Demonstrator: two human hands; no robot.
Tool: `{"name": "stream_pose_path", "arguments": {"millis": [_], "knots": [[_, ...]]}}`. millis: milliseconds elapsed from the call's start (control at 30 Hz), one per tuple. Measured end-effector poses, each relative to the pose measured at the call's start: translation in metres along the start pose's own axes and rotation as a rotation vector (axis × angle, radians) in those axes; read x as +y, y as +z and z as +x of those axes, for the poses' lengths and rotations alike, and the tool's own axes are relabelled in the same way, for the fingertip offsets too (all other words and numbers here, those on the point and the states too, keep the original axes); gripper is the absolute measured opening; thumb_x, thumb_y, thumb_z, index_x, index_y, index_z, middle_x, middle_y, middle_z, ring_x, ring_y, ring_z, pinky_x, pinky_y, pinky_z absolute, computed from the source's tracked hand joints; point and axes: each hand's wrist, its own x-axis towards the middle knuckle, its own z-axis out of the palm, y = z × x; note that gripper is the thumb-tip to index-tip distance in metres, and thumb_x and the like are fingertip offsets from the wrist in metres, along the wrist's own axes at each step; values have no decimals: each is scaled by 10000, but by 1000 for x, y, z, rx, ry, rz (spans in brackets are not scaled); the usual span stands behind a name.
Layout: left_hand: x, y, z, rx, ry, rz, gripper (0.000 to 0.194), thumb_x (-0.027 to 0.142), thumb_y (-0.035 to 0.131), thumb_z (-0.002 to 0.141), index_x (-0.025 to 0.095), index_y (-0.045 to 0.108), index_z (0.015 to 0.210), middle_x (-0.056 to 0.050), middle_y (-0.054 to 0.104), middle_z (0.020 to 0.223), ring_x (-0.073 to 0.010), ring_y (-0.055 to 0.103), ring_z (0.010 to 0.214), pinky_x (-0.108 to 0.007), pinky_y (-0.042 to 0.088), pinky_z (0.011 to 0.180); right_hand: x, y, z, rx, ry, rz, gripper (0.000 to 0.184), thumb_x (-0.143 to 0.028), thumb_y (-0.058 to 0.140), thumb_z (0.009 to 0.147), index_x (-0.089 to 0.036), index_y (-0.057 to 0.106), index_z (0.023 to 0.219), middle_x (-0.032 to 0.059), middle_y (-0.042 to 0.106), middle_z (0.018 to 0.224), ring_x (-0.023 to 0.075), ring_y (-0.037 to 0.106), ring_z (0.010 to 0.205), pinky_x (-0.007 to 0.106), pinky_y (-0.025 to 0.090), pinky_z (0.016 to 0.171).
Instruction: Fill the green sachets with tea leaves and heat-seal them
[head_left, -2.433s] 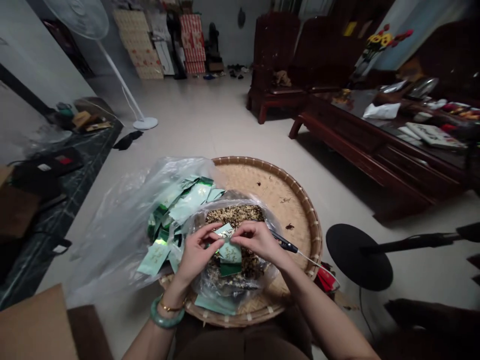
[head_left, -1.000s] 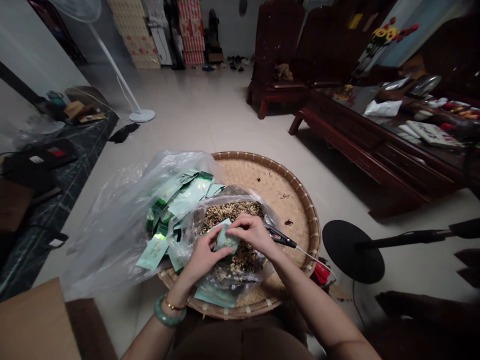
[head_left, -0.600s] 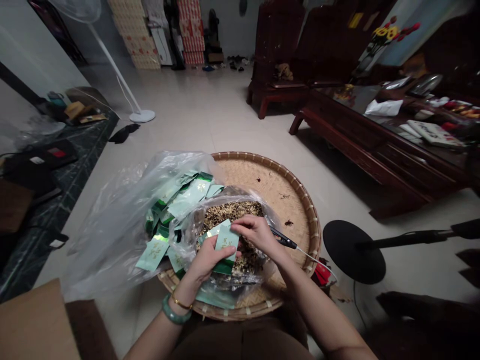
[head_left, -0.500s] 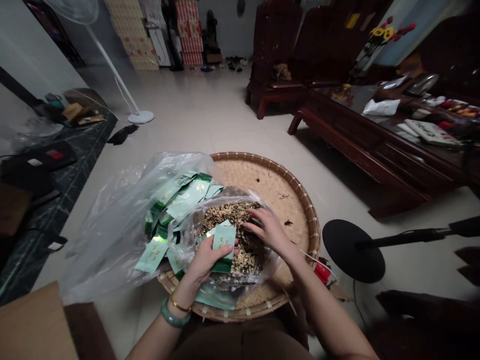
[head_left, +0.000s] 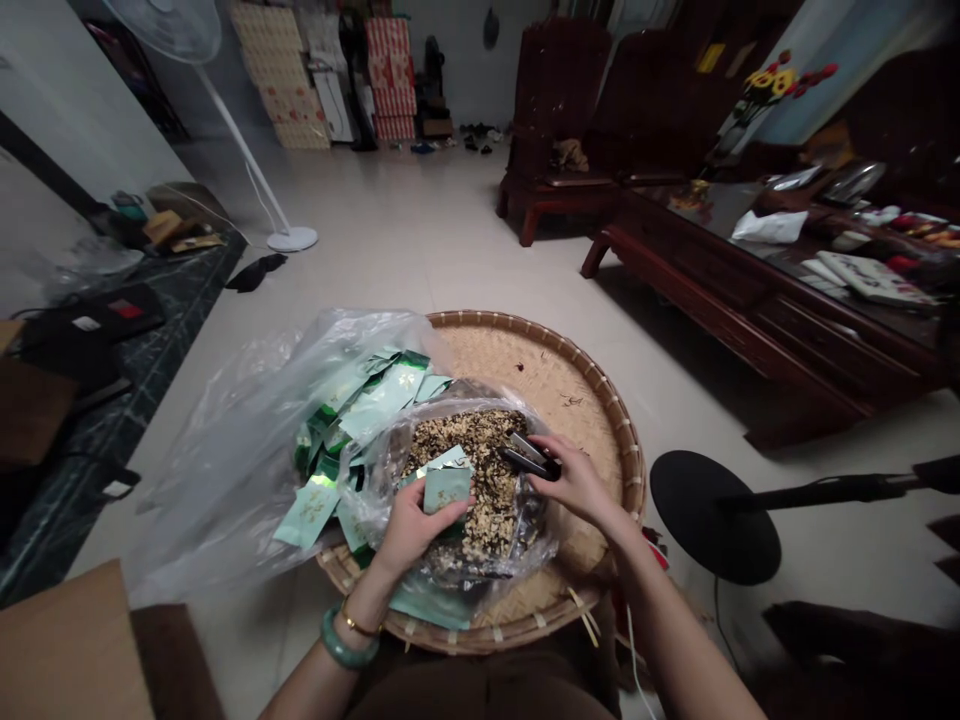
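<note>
My left hand (head_left: 409,525) is closed on a small pale green packet (head_left: 447,488), held upright over a clear plastic bag of dried brown bits (head_left: 480,470). My right hand (head_left: 574,478) grips a dark tool with a metal end (head_left: 529,456) at the right edge of that bag. Both sit on a round woven bamboo tray (head_left: 592,385) on my lap. A larger clear bag holding several green packets (head_left: 352,410) lies on the tray's left side.
A black round stand base (head_left: 712,515) stands on the floor at the right. A dark wooden low table (head_left: 787,290) and chairs (head_left: 555,130) are behind it. A white fan stand (head_left: 289,238) and a dark cluttered ledge (head_left: 112,350) are at the left. A cardboard box (head_left: 67,650) sits at the near left.
My right hand let go of the packet, moved right and picked up the dark tool from the tray. My left hand kept the packet and turned it upright.
</note>
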Motion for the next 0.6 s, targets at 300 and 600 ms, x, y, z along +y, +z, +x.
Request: {"name": "stream_pose_path", "arguments": {"millis": [300,600], "knots": [[7,7,2,-96,64,170,298,283,769,597,120,705,839,-50,750,823,-230,676,771,-324,522,737,-75,-17,9,-258,-194,198,492,-212,727,695,-197,621,1176,79,635,1065,220,599,958,352,481,835],[8,10,1,-70,18,169,328,282,759,563,114,701,839,-54,736,811,-227,658,748,-321,523,717,-90,-4,14,-251,-208,182,275,-153,680,750,-190,701,1022,51,675,905,189,617,830,293,467,730]]}}
